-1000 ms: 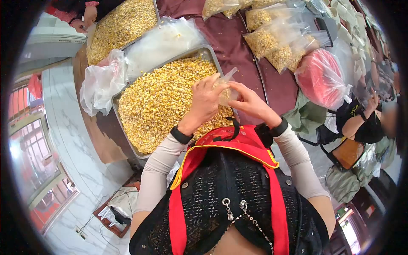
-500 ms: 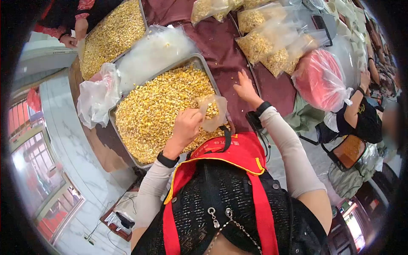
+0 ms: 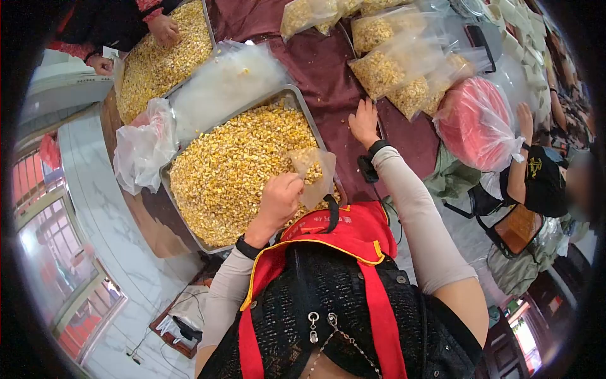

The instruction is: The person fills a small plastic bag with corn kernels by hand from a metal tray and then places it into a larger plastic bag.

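Note:
My left hand (image 3: 281, 197) is closed, pinching the edge of a small clear plastic bag (image 3: 317, 179) with some yellow kernels in it. The bag rests over the front right part of a metal tray (image 3: 307, 108), which is heaped with yellow, corn-like kernels (image 3: 237, 161). Off to the right, my right hand (image 3: 364, 124) lies on the dark red tablecloth (image 3: 328, 69) with its fingers stretched forward and somewhat apart. It holds nothing that I can see. Just beyond its fingertips are several filled clear bags (image 3: 382, 68).
A stack of clear plastic bags (image 3: 224, 79) lies behind the tray, with a crumpled bag (image 3: 146, 148) at its left. A co-worker's hand (image 3: 164, 30) touches kernels in a second tray (image 3: 208, 25). On the right are a phone (image 3: 480, 47) and a bagged pink bundle (image 3: 470, 123).
My right hand has moved slightly away from me and lowered onto the tablecloth near the filled bags. The left hand still grips the bag. One co-worker's hand has reached into the far tray.

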`<act>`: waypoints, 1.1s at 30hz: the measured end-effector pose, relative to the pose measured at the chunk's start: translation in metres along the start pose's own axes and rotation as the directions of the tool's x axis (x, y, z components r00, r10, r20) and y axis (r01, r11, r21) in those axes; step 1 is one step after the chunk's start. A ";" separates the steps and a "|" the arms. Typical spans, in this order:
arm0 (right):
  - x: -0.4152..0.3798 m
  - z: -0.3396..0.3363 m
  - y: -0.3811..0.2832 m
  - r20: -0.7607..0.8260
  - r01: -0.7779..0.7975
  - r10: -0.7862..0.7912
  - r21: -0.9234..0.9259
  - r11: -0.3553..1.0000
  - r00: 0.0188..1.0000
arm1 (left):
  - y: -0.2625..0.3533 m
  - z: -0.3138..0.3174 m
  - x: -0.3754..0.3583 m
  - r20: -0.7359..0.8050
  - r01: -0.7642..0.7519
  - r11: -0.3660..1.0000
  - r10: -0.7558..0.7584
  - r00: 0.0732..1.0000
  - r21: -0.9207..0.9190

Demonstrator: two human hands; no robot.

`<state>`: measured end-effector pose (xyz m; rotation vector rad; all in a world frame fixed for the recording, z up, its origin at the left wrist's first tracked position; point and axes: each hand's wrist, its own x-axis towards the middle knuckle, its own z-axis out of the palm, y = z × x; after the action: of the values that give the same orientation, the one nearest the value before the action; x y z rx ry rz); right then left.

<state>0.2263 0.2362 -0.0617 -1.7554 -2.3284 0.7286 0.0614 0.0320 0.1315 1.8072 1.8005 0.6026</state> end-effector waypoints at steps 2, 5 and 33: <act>-0.001 0.007 0.003 -0.149 0.101 -0.104 -0.028 0.995 0.983 | 0.000 0.000 0.000 -0.032 -0.032 0.999 0.032 0.999 -0.001; 0.003 0.004 0.012 -0.134 0.204 -0.203 -0.006 0.979 0.970 | 0.000 0.000 -0.003 -0.034 -0.028 1.000 0.028 0.999 -0.009; -0.023 -0.028 -0.052 0.139 0.357 -0.486 0.514 0.780 0.863 | -0.002 0.013 -0.010 -0.174 -0.006 1.000 0.006 0.985 0.000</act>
<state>0.1986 0.2128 -0.0094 -0.9191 -2.3000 1.3617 0.0682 0.0213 0.1204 1.8089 1.9074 0.7847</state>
